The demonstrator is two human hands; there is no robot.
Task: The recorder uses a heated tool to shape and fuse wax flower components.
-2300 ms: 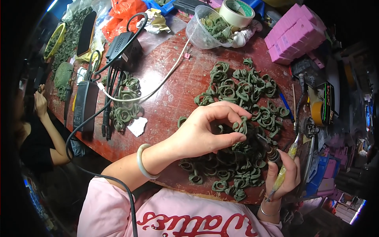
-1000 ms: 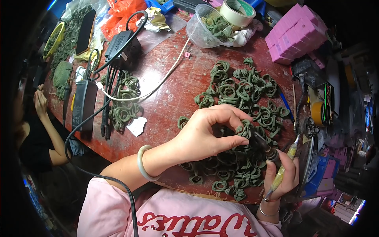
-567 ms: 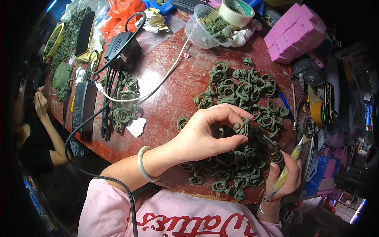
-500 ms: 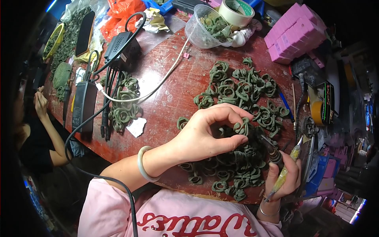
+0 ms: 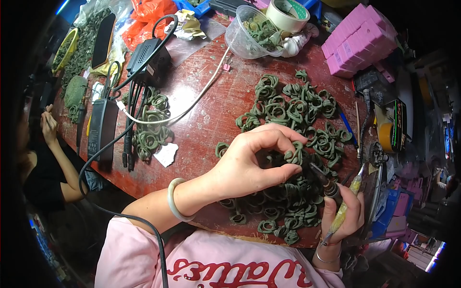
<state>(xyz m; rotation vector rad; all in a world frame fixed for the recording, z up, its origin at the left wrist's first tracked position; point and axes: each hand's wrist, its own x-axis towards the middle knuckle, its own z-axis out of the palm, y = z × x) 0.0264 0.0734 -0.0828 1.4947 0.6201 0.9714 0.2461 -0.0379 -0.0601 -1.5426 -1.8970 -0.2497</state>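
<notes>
My left hand (image 5: 242,161) is closed in a pinch, with a small dull-green ring (image 5: 295,154) between thumb and fingers. Just right of it, my right hand (image 5: 354,213) grips a soldering-iron-like pen (image 5: 329,186), whose thin metal tip points at the ring with a small gap between. That same hand also holds a slim, pointed tool with a yellow-wrapped handle (image 5: 340,218), tilted up and outward. Under and around both hands lies a heap of similar green rings (image 5: 293,211), spreading to the far side (image 5: 276,108). Part of the heap is hidden by my left hand.
On the red table (image 5: 201,139) stand black power adapters (image 5: 102,127) with cables and a white cord (image 5: 192,108). A clear tub (image 5: 235,38), tape roll (image 5: 302,17) and pink blocks (image 5: 357,41) are at the back. A co-worker's arm (image 5: 62,158) is at left.
The pen and the yellow-handled tool in my right hand have shifted slightly, the pen's tip now reaching further up and left, nearer the ring. My left hand has barely moved.
</notes>
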